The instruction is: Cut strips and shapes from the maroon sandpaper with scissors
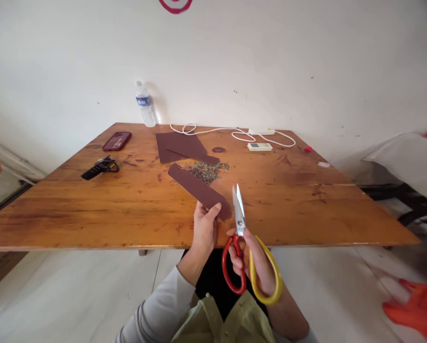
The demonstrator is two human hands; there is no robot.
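My left hand [205, 226] grips a strip of dark maroon sheet [201, 189] near its right end, thumb on top. The edge at that end looks frayed or finely cut. In my right hand [251, 257] is a pair of scissors [239, 214] with one red and one yellow handle loop. Their blades point away from me, slightly parted, just right of the strip and apart from it. Beyond the strip lies a pile of small thin shreds [209, 171]. A larger maroon sheet [174, 147] rests farther back, with a narrow strip over it.
On the wooden table [127, 214] are a water bottle [145, 107], a dark red phone case [116, 141], a black strap-like item [99, 167], a white cable with a power strip [261, 131], and a small white remote [259, 146]. An orange object [415, 305] stands at lower right.
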